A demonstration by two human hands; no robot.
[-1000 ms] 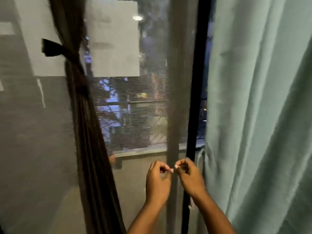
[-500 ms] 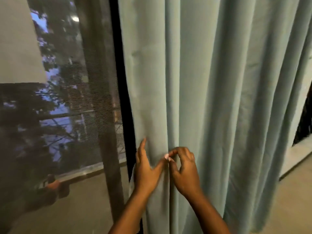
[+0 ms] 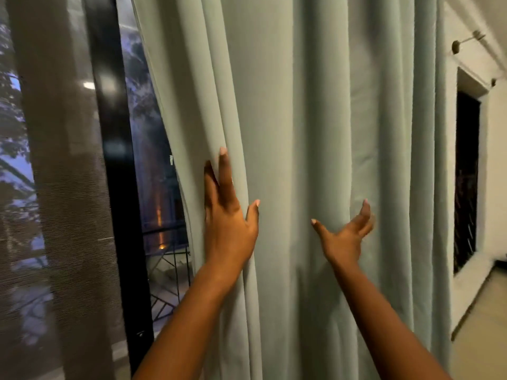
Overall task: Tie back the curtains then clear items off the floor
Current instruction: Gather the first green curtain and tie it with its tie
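A pale green curtain (image 3: 301,105) hangs in loose folds across the middle and right of the view. My left hand (image 3: 227,215) lies flat against its left folds, fingers stretched upward and apart. My right hand (image 3: 345,237) is spread open further right, fingers reaching into a fold of the same curtain. Neither hand grips the cloth. A sheer brown curtain (image 3: 55,187) hangs at the far left, in front of the glass.
A black door frame (image 3: 115,160) stands between the sheer and the green curtain, with a dark balcony railing (image 3: 170,256) behind it. A white wall with a dark barred window (image 3: 466,174) and a wall hook (image 3: 466,41) is at right; pale floor (image 3: 482,338) lies below.
The view swung right from the sheer curtain to the green one. My hands, pinched together before, have separated and spread open against the green curtain.
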